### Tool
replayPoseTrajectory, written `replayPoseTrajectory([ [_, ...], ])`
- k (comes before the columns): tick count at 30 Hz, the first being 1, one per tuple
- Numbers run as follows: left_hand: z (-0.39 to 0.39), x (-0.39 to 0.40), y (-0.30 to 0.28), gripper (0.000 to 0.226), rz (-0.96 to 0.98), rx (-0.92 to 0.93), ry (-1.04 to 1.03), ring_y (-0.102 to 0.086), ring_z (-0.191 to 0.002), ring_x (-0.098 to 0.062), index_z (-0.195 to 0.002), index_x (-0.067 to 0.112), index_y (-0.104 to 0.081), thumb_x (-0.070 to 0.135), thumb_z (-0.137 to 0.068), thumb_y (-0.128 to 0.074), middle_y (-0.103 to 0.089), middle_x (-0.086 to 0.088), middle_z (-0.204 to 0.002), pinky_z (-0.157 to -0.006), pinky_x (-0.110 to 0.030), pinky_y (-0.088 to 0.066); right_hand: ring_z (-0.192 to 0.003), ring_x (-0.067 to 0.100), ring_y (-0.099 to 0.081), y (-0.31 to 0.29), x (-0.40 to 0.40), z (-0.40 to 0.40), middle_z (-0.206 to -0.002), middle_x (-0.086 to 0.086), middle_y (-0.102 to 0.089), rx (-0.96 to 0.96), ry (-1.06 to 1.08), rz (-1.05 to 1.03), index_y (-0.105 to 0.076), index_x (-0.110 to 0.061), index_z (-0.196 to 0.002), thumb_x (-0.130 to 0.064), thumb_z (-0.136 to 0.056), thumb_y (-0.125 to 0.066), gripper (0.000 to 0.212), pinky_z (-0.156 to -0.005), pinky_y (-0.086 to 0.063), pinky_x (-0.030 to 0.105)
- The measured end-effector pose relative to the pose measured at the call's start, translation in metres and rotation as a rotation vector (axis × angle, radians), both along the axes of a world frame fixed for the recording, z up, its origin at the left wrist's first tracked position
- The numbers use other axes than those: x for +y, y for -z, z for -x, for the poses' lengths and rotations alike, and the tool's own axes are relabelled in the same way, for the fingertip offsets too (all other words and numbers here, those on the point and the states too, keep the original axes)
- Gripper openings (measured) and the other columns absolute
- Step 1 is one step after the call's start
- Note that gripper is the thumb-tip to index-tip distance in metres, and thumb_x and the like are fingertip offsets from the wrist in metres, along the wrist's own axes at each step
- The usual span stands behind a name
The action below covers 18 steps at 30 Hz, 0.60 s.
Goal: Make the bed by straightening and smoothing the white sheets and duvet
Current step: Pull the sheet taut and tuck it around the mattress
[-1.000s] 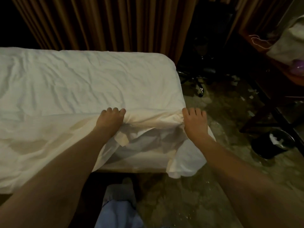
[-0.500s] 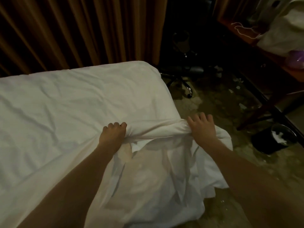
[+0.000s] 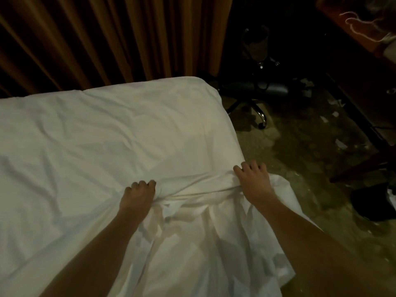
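Observation:
A white duvet (image 3: 102,146) covers the bed, wrinkled across its top. Its near end is bunched into a taut fold between my hands. My left hand (image 3: 138,195) grips that fold with curled fingers near the middle of the bed's end. My right hand (image 3: 254,182) grips the same fold at the bed's right corner. Below the fold, loose white sheet (image 3: 203,254) hangs in creases over the end of the bed, between my forearms.
Brown curtains (image 3: 107,39) hang behind the bed. A black office chair (image 3: 257,88) stands right of the far corner. A dark wooden desk (image 3: 364,82) runs along the right, with a black bin (image 3: 375,202) beside it. Paper scraps litter the floor (image 3: 300,157).
Both hands kept their grip and drew the bunched edge toward me. More sheet now hangs over the bed's end, and my view has turned left and moved closer.

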<state>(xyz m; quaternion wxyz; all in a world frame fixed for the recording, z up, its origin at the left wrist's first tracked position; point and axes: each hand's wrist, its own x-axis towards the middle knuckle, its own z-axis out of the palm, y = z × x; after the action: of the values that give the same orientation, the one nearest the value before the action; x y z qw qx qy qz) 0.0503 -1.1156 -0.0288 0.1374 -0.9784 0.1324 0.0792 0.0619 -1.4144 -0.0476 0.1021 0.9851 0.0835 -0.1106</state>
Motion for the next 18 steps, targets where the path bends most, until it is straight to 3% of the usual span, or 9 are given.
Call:
replayPoseTrajectory([
  [1,-0.012,0.002,0.000,0.035,0.040,-0.016,0.004,-0.057,-0.043,-0.028,-0.071,0.000,-0.066,-0.005,-0.042,-0.084,-0.055,-0.013,-0.053,-0.041,-0.030,-0.048,-0.119,0.028,-0.037,0.001,-0.001,-0.014,-0.130,0.005,-0.043,-0.001,-0.014,0.005,-0.036,-0.021,-0.131,-0.018,-0.089,-0.052,0.045,-0.101,-0.028,0.042],
  [3,-0.037,0.006,0.005,0.037,0.065,-0.078,0.023,-0.051,-0.034,-0.026,-0.059,-0.001,-0.062,-0.013,-0.031,-0.082,-0.049,-0.013,-0.043,-0.035,-0.027,-0.045,-0.117,0.028,-0.038,0.002,-0.002,-0.040,-0.129,0.005,-0.043,0.002,-0.024,-0.005,-0.037,-0.021,-0.130,-0.017,-0.088,-0.053,0.045,-0.099,-0.029,0.042],
  [8,-0.092,0.005,0.021,0.036,0.081,-0.133,0.008,-0.050,-0.034,-0.025,-0.056,-0.001,-0.057,-0.015,-0.035,-0.083,-0.047,-0.014,-0.042,-0.037,-0.028,-0.045,-0.118,0.028,-0.038,0.026,-0.005,-0.093,-0.132,0.007,-0.040,-0.022,0.011,-0.019,-0.033,-0.021,-0.132,-0.020,-0.088,-0.055,0.050,-0.100,-0.030,0.044],
  [10,-0.103,0.004,0.047,0.034,0.058,-0.145,-0.023,-0.052,-0.038,-0.025,-0.057,-0.001,-0.057,-0.010,-0.041,-0.085,-0.048,-0.014,-0.045,-0.040,-0.028,-0.045,-0.122,0.030,-0.038,0.042,0.000,-0.108,-0.135,0.010,-0.038,-0.053,0.171,0.006,-0.027,-0.019,-0.138,-0.026,-0.088,-0.055,0.058,-0.101,-0.031,0.048],
  [12,-0.103,-0.007,0.077,0.033,0.015,-0.133,-0.059,-0.056,-0.048,-0.028,-0.066,0.001,-0.062,-0.002,-0.043,-0.087,-0.055,-0.015,-0.055,-0.046,-0.030,-0.047,-0.130,0.036,-0.033,0.064,0.013,-0.113,-0.143,0.016,-0.031,-0.021,0.279,0.036,-0.016,-0.015,-0.146,-0.031,-0.092,-0.048,0.064,-0.106,-0.024,0.056],
  [14,-0.096,-0.030,0.105,0.039,-0.002,-0.149,0.004,-0.063,-0.066,-0.032,-0.091,0.002,-0.067,0.013,-0.056,-0.080,-0.064,-0.017,-0.075,-0.058,-0.036,-0.052,-0.135,0.038,-0.027,0.089,0.031,-0.104,-0.149,0.018,-0.025,0.045,0.209,0.028,-0.010,-0.016,-0.149,-0.033,-0.094,-0.045,0.067,-0.107,-0.016,0.062],
  [16,-0.088,-0.064,0.126,0.045,0.054,-0.161,0.138,-0.067,-0.088,-0.037,-0.113,0.003,-0.066,0.027,-0.076,-0.057,-0.068,-0.020,-0.097,-0.075,-0.048,-0.055,-0.133,0.039,-0.032,0.108,0.043,-0.095,-0.147,0.018,-0.031,0.052,0.140,0.008,-0.019,-0.019,-0.148,-0.036,-0.091,-0.050,0.067,-0.106,-0.017,0.066],
  [18,-0.084,-0.095,0.140,0.050,0.133,-0.128,0.242,-0.062,-0.105,-0.040,-0.118,0.006,-0.065,0.030,-0.080,-0.044,-0.066,-0.022,-0.112,-0.086,-0.064,-0.046,-0.134,0.041,-0.029,0.123,0.045,-0.094,-0.148,0.020,-0.028,0.079,0.088,-0.001,-0.018,-0.019,-0.148,-0.036,-0.089,-0.054,0.071,-0.104,-0.007,0.069],
])
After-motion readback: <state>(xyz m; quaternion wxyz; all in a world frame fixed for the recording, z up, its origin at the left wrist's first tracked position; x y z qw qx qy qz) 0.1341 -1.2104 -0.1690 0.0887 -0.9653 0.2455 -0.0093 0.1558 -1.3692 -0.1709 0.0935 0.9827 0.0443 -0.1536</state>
